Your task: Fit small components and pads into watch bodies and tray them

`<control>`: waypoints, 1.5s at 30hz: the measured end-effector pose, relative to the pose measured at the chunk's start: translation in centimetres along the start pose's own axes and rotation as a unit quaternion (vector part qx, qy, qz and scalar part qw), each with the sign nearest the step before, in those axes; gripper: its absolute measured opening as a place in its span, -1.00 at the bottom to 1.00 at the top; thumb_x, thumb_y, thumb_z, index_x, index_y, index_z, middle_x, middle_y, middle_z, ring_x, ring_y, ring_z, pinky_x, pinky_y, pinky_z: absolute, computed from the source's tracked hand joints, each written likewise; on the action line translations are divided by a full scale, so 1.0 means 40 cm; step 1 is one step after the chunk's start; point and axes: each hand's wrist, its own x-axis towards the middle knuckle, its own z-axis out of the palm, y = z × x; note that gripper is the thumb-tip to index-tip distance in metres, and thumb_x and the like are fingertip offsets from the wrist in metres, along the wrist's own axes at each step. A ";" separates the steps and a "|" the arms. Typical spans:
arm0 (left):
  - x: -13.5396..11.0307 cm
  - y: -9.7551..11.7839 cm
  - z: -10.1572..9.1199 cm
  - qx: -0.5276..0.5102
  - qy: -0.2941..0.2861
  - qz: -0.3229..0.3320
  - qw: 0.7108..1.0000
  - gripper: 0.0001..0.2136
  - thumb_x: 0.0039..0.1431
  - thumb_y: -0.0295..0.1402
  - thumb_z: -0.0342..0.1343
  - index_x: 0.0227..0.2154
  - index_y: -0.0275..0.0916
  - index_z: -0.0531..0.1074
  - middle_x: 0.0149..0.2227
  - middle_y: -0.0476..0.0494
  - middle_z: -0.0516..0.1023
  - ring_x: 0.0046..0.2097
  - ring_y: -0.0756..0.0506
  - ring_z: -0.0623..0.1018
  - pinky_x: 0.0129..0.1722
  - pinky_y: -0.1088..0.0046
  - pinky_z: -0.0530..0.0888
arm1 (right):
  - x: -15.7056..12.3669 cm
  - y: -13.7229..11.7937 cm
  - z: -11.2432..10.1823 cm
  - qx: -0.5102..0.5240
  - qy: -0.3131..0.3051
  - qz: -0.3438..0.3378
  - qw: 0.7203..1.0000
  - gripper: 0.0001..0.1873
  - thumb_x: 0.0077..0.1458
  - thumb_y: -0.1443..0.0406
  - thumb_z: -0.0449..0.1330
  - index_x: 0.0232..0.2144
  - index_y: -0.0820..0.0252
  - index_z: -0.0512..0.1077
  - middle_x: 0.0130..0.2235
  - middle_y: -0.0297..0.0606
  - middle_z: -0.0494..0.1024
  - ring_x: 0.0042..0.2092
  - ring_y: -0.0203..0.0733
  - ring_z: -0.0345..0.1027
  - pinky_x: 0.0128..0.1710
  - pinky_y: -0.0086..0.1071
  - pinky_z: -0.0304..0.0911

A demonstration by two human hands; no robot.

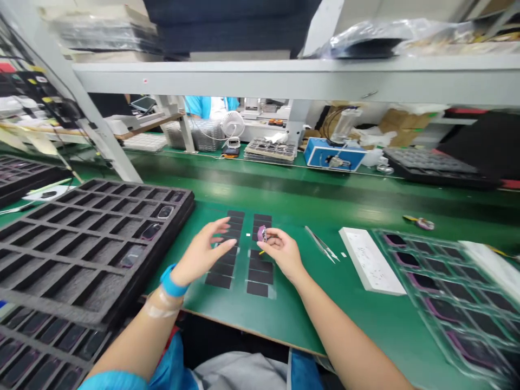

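The right hand pinches a small purple piece between thumb and fingertips, just above two rows of black patches. The left hand is open beside it. Left of the grip, only the foam tray's nearest slots hold dark pieces; most slots are bare.

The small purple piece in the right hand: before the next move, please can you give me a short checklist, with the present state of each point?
1. Small purple piece pinched in the fingers of the right hand: ok.
2. Left hand open and apart from the piece: ok.
3. Black pads in two columns on the green mat, all in sight: not ok, the hands cover some.
4. Tweezers lying on the mat, right of the right hand: ok.
5. Surface of the piece clean: cannot tell, too small.
6. Black foam tray has free slots: ok.
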 end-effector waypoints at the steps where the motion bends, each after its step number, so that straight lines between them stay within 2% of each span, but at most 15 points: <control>1: 0.042 -0.001 0.041 -0.085 -0.066 -0.019 0.994 -0.45 0.01 -0.19 0.18 0.09 -0.18 0.26 0.04 -0.25 0.37 0.05 -0.20 0.39 0.00 0.23 0.37 | -0.001 0.000 0.001 -0.007 0.008 -0.015 1.000 -0.57 -0.25 0.16 0.36 -0.30 0.21 0.39 -0.41 -0.29 0.44 -0.44 -0.29 0.34 -0.46 -0.41 0.35; 3: 0.113 -0.016 0.105 -0.221 -0.183 -0.052 0.957 -0.42 -0.08 -0.26 0.27 0.05 -0.22 0.31 0.02 -0.27 0.41 0.01 -0.20 0.43 0.00 0.23 0.37 | -0.003 -0.001 0.001 -0.037 0.029 -0.055 0.997 -0.62 -0.22 0.17 0.34 -0.31 0.20 0.41 -0.30 -0.24 0.41 -0.37 -0.28 0.34 -0.47 -0.42 0.36; 5: 0.157 -0.040 0.146 -0.309 -0.243 -0.085 0.916 -0.47 -0.12 -0.32 0.31 -0.02 -0.28 0.39 -0.08 -0.27 0.49 -0.07 -0.19 0.48 -0.03 0.24 0.38 | -0.004 -0.003 -0.001 -0.089 0.054 -0.098 0.990 -0.66 -0.19 0.20 0.33 -0.31 0.19 0.43 -0.22 -0.21 0.37 -0.30 -0.25 0.33 -0.42 -0.41 0.38; 7: 0.172 -0.066 0.165 -0.371 -0.248 -0.118 0.887 -0.53 -0.09 -0.34 0.31 -0.06 -0.29 0.43 -0.13 -0.25 0.53 -0.11 -0.16 0.50 -0.06 0.28 0.40 | -0.005 -0.006 -0.004 -0.149 0.066 -0.124 0.979 -0.65 -0.19 0.23 0.34 -0.28 0.16 0.45 -0.22 -0.22 0.37 -0.25 -0.22 0.34 -0.33 -0.37 0.39; 9: 0.167 -0.086 0.170 -0.419 -0.240 -0.150 0.863 -0.58 -0.02 -0.33 0.26 -0.05 -0.24 0.42 -0.10 -0.23 0.51 -0.08 -0.15 0.49 -0.09 0.30 0.43 | -0.006 -0.012 -0.007 -0.193 0.062 -0.134 0.970 -0.62 -0.19 0.24 0.35 -0.23 0.13 0.46 -0.22 -0.23 0.38 -0.21 -0.20 0.34 -0.24 -0.33 0.38; 12: 0.152 -0.097 0.165 -0.463 -0.238 -0.187 0.833 -0.64 0.06 -0.30 0.21 -0.05 -0.21 0.42 -0.08 -0.21 0.49 -0.09 -0.12 0.49 -0.10 0.31 0.46 | -0.010 -0.021 -0.010 -0.201 0.056 -0.143 0.967 -0.64 -0.11 0.26 0.30 -0.18 0.11 0.44 -0.18 -0.23 0.38 -0.18 -0.20 0.34 -0.17 -0.31 0.35; 14: 0.149 -0.097 0.161 -0.478 -0.237 -0.197 0.822 -0.65 0.04 -0.34 0.22 -0.07 -0.21 0.43 -0.10 -0.19 0.50 -0.12 -0.09 0.51 -0.10 0.35 0.46 | -0.013 -0.026 -0.010 -0.188 0.053 -0.153 0.969 -0.76 -0.02 0.29 0.24 -0.22 0.11 0.45 -0.18 -0.23 0.39 -0.17 -0.21 0.34 -0.15 -0.31 0.33; 18: 0.156 -0.099 0.162 -0.480 -0.240 -0.180 0.824 -0.57 -0.10 -0.48 0.31 -0.09 -0.19 0.43 -0.15 -0.12 0.52 -0.17 -0.04 0.52 -0.13 0.45 0.47 | -0.016 -0.027 -0.007 -0.190 0.041 -0.166 0.967 -0.92 0.03 0.35 0.19 -0.36 0.11 0.47 -0.23 -0.24 0.41 -0.15 -0.19 0.34 -0.10 -0.28 0.28; 24: 0.155 -0.111 0.167 -0.438 -0.240 -0.087 0.862 -0.54 -0.24 -0.56 0.36 -0.20 -0.23 0.41 -0.28 -0.05 0.49 -0.27 0.03 0.48 -0.26 0.57 0.45 | -0.022 -0.023 -0.003 -0.201 0.035 -0.188 0.961 -0.93 0.01 0.36 0.22 -0.39 0.11 0.49 -0.25 -0.25 0.41 -0.17 -0.21 0.34 -0.11 -0.30 0.26; 28: 0.149 -0.113 0.170 -0.436 -0.226 -0.050 0.870 -0.48 -0.26 -0.60 0.36 -0.20 -0.17 0.32 -0.27 -0.01 0.47 -0.24 0.02 0.47 -0.24 0.56 0.43 | -0.024 -0.024 0.001 -0.199 0.030 -0.192 0.961 -0.95 0.02 0.35 0.22 -0.41 0.12 0.49 -0.26 -0.25 0.42 -0.18 -0.21 0.35 -0.12 -0.31 0.25; 34: 0.149 -0.115 0.176 -0.429 -0.211 -0.040 0.878 -0.47 -0.26 -0.60 0.35 -0.20 -0.17 0.26 -0.29 0.00 0.47 -0.26 0.02 0.47 -0.28 0.57 0.43 | -0.019 -0.028 -0.005 -0.198 0.010 -0.166 0.966 -0.98 0.02 0.32 0.22 -0.42 0.11 0.47 -0.25 -0.26 0.43 -0.16 -0.21 0.35 -0.09 -0.31 0.24; 38: 0.150 -0.114 0.178 -0.434 -0.207 -0.043 0.876 -0.49 -0.25 -0.59 0.35 -0.22 -0.18 0.26 -0.30 0.00 0.47 -0.28 0.02 0.47 -0.28 0.55 0.42 | -0.020 -0.025 -0.007 -0.213 0.000 -0.172 0.962 -0.97 0.03 0.33 0.20 -0.44 0.12 0.44 -0.24 -0.26 0.43 -0.14 -0.20 0.33 -0.07 -0.29 0.22; 43: 0.146 -0.102 0.177 -0.438 -0.208 -0.074 0.871 -0.53 -0.25 -0.56 0.35 -0.24 -0.19 0.30 -0.33 0.01 0.48 -0.32 0.03 0.47 -0.30 0.57 0.40 | -0.018 -0.041 0.010 -0.276 -0.008 -0.200 0.940 -0.97 0.05 0.32 0.18 -0.43 0.12 0.40 -0.24 -0.25 0.41 -0.14 -0.18 0.30 -0.07 -0.27 0.22; 45: 0.146 -0.097 0.175 -0.440 -0.213 -0.089 0.868 -0.54 -0.24 -0.54 0.35 -0.24 -0.20 0.30 -0.33 0.00 0.48 -0.31 0.02 0.49 -0.30 0.56 0.40 | -0.008 -0.068 -0.022 -0.314 0.005 -0.218 0.924 -0.93 0.08 0.30 0.13 -0.43 0.13 0.38 -0.24 -0.24 0.43 -0.14 -0.20 0.31 -0.08 -0.31 0.22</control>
